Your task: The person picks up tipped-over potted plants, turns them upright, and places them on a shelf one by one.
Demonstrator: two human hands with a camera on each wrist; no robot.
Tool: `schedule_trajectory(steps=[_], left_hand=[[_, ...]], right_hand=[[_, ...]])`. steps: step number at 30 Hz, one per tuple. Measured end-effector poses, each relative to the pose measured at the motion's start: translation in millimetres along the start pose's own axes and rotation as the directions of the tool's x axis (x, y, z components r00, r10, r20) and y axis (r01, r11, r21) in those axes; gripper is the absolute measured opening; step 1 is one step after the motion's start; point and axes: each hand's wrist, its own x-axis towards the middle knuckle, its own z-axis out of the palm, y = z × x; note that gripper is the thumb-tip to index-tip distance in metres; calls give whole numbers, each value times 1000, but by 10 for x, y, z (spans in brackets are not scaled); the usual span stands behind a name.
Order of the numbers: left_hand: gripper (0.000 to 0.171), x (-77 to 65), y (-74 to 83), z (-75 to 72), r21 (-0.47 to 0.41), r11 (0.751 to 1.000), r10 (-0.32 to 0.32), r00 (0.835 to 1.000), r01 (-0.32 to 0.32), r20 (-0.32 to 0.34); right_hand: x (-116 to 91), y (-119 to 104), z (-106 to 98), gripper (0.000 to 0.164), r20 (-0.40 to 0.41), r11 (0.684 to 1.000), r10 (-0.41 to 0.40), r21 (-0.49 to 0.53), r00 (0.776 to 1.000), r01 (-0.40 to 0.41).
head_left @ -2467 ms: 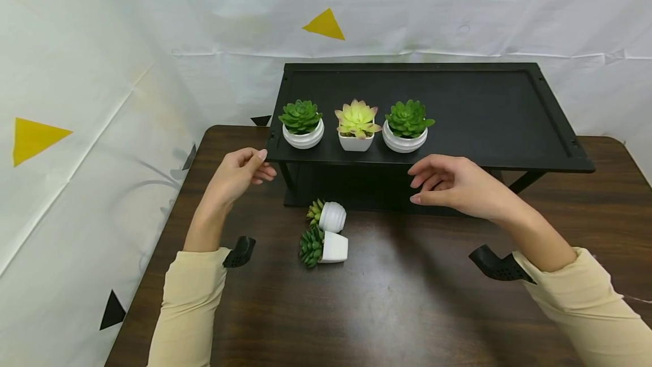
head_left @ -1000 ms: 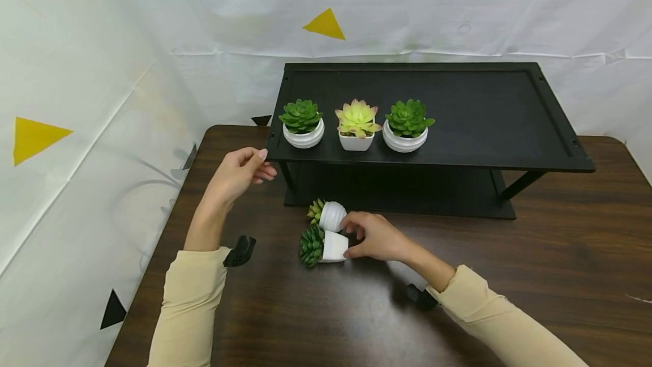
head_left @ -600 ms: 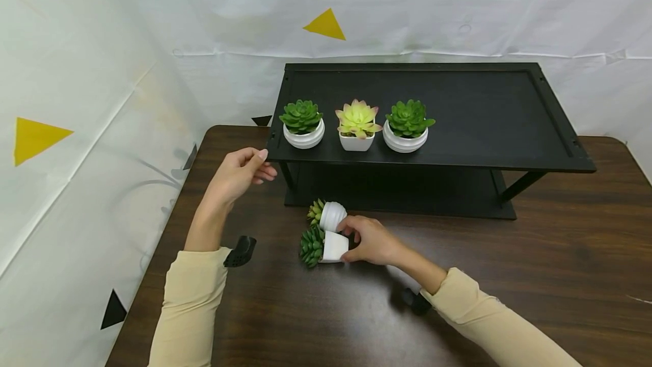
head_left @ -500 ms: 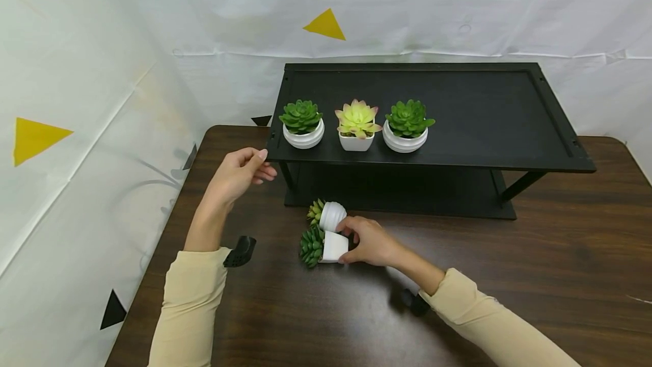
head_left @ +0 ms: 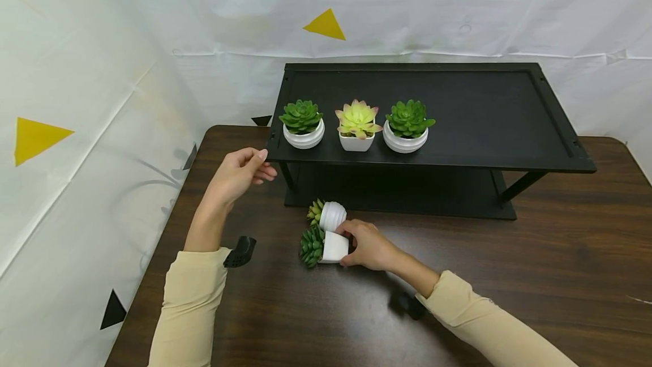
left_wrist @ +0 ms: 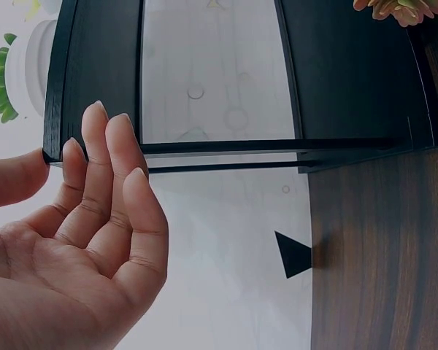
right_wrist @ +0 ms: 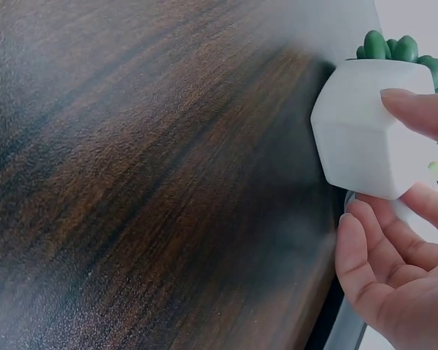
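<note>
In the head view my left hand (head_left: 235, 177) is at the front left corner of a black two-tier shelf (head_left: 458, 118). Its thumb and a finger pinch the rim of the upper board, while the other fingers curve loosely below. My right hand (head_left: 374, 247) reaches low over the table, thumb and index finger on either side of a white angular pot (right_wrist: 365, 124) with a dark green succulent (head_left: 311, 246), lying on its side. Against it lies a second toppled succulent in a round white pot (head_left: 333, 217).
Along the upper board's front stand a green succulent (head_left: 302, 120), a yellow-green succulent (head_left: 357, 123) in a square pot and another green succulent (head_left: 408, 123). The lower board (head_left: 407, 197) sits just behind the toppled pots. A white sheet (head_left: 229, 16) hangs behind the brown table (head_left: 285, 321).
My right hand has come down and left from the shelf's front to the toppled square pot, and its fingers have settled around it. The left hand has stayed at the shelf corner.
</note>
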Motion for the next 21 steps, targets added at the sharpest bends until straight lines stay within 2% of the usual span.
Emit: schedule_trajectory(steps=[6, 15, 21], left_hand=[[37, -1, -4, 0, 4, 1000, 3, 1000, -3, -2], [36, 2, -5, 4, 7, 1000, 1, 1000, -1, -4], [36, 2, -6, 7, 9, 1000, -1, 1000, 1, -5]], right_hand=[[-27, 47, -25, 38, -7, 999, -44, -4, 999, 44], [-142, 167, -152, 36, -12, 989, -133, 67, 991, 133], [-199, 268, -235, 38, 26, 995, -54, 89, 998, 51]])
